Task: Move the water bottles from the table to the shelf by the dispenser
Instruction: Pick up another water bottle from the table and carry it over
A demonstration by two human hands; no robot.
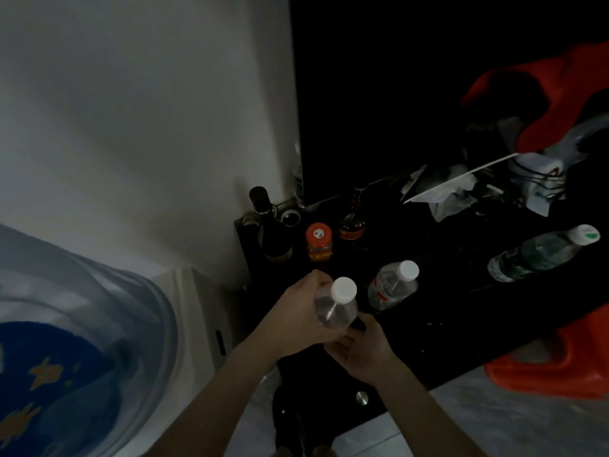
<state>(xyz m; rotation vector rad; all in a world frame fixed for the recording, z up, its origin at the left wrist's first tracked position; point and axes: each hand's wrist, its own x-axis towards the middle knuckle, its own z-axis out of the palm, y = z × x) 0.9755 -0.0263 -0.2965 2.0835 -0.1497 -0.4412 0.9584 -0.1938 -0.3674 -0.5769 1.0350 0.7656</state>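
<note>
A black bench (438, 328) holds many things. At its far left corner stand a dark wine bottle (268, 225), an orange-lidded jar (318, 242) and a brown bottle (351, 222). Two clear water bottles (393, 285) (540, 253) stand nearer the front edge. Crumpled paper (451, 196) lies at the back.

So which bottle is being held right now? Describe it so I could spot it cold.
Start at the black table right of the water dispenser. At its near left corner, the clear white-capped bottle is in the left hand. Unlike the two other white-capped bottles, it is lifted.
</note>
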